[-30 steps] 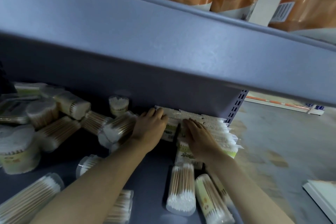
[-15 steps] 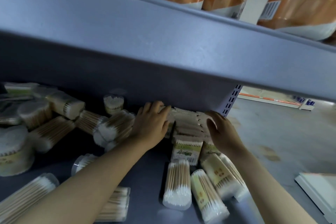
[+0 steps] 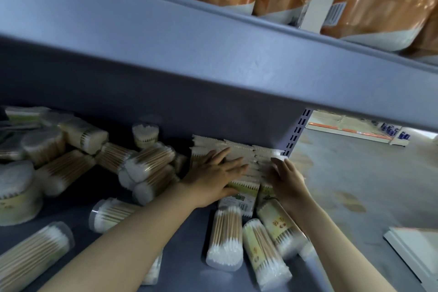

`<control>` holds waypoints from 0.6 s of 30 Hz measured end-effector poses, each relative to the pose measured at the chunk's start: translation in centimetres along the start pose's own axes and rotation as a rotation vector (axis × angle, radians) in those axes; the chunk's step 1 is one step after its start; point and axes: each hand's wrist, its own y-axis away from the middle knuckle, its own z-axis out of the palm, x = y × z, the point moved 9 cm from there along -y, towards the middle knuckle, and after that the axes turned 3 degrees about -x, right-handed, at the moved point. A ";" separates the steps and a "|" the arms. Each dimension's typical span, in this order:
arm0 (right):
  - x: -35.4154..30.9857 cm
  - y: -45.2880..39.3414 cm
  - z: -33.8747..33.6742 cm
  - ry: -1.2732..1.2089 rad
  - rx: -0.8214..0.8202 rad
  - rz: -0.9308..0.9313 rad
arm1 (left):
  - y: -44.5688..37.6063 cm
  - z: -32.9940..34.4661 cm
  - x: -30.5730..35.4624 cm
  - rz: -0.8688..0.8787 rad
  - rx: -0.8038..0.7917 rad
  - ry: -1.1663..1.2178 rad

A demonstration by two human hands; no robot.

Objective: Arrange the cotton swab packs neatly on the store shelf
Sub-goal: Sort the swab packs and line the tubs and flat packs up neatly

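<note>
Where the grey shelf point(image 3: 99, 197) meets its perforated upright point(image 3: 299, 130), the scene is keyed as follows, all places being given relative to the row of flat packs:

Flat packs point(image 3: 239, 149): a row of flat cotton swab packs is seen standing against the back panel, just left of the upright; serrated top edges are shown slightly uneven.

Left hand point(image 3: 214, 174): laid flat on the left part of the row, fingers straight and spread, nothing being gripped.

Right hand point(image 3: 288, 179): set against the right end of the row, fingers extended and together, thumb side upward; no pack is seen clasped.

Green-labelled packs point(image 3: 239, 199): lying flat just in front of the row, partly covered by both hands.

Tube packs point(image 3: 225, 237): three cylinders of swabs are laid nearer the camera than the row, side by side, touching.

Loose heap point(image 3: 147, 166): cylinders and round tubs are scattered well left of the row, at mixed angles.

Upper shelf point(image 3: 213, 50): above the row; orange-wrapped packages point(image 3: 379, 0) are stood on it.
</note>
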 end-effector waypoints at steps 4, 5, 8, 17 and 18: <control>-0.4 0.2 0.3 -0.027 -0.003 -0.019 | -0.5 0.2 1.2 0.028 0.024 -0.066; -0.5 0.2 0.4 -0.022 -0.004 -0.022 | -0.5 0.2 1.3 0.028 0.034 -0.081; -0.6 0.2 0.6 -0.021 -0.010 -0.017 | -0.6 0.2 1.5 0.015 0.038 -0.103; -0.6 0.1 0.8 -0.034 -0.040 -0.034 | -1.6 1.1 1.9 -0.003 0.015 0.043; -0.6 0.1 0.8 -0.033 -0.039 -0.035 | -1.6 1.1 1.9 -0.007 0.021 0.043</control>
